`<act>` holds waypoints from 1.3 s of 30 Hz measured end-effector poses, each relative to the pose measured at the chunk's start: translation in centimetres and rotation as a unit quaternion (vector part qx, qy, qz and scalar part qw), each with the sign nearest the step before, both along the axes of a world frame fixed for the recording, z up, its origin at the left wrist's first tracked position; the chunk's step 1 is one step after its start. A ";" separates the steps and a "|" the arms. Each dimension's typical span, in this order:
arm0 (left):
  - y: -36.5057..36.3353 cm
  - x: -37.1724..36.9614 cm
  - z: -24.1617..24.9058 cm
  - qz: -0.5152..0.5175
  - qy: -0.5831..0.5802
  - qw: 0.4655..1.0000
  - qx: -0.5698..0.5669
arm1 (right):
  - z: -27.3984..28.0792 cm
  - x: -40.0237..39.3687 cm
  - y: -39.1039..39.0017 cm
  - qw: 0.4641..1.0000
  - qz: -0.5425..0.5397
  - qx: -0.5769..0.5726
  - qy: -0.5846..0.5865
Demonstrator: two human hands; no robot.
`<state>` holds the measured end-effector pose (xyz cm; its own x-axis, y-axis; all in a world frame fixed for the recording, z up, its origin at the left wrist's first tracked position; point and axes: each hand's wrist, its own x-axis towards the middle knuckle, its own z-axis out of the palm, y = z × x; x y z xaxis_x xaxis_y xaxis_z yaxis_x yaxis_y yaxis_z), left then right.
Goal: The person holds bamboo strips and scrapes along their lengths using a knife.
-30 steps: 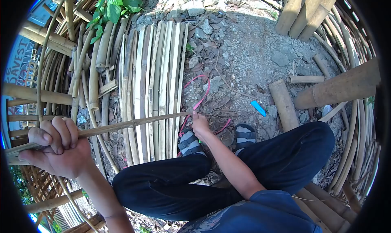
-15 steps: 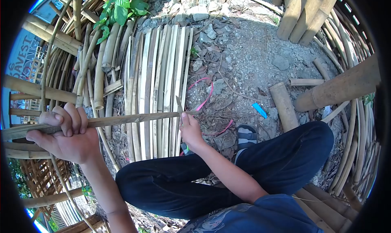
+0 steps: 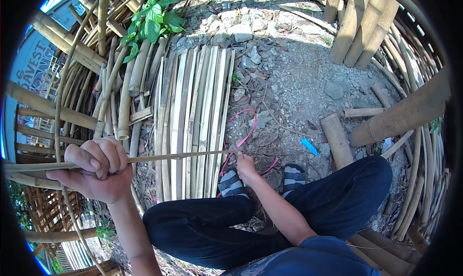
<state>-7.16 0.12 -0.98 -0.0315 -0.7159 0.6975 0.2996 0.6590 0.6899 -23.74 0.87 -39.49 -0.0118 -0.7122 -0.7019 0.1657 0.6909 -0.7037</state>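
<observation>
A long bamboo strip (image 3: 159,157) runs from the left edge across to my right hand, above a row of split strips. My left hand (image 3: 99,167) is closed around it, palm turned up and fingers wrapped over the top. My right hand (image 3: 247,168) is closed at the strip's far end, on a small knife (image 3: 240,143) whose blade is thin and hard to make out now. The handle is hidden in the fingers. The split bamboo strips (image 3: 193,117) lie side by side on the ground in front of my legs.
A pink ribbon (image 3: 251,129) curls over the soil near my sandals (image 3: 293,177). Further right lie a blue object (image 3: 308,146) and a short bamboo piece (image 3: 336,138). Thick bamboo poles (image 3: 405,109) stand at the right; more bamboo (image 3: 53,109) crowds the left. A leafy plant (image 3: 152,25) grows behind.
My right hand has moved right and slightly down, out to the strip's end. The strip now shows a narrower side. My left hand still grips it, and the view has shifted slightly.
</observation>
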 end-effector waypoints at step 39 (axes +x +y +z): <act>0.9 -0.3 -0.2 0.024 0.042 0.999 0.016 | 10.0 2.8 3.5 0.991 -0.025 0.021 -0.128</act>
<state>-7.41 0.98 -1.22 0.0617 -0.7367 0.6734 0.3263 0.6525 0.6839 -20.91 4.34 -29.49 0.1355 -0.6849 -0.7159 0.3694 0.7054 -0.6049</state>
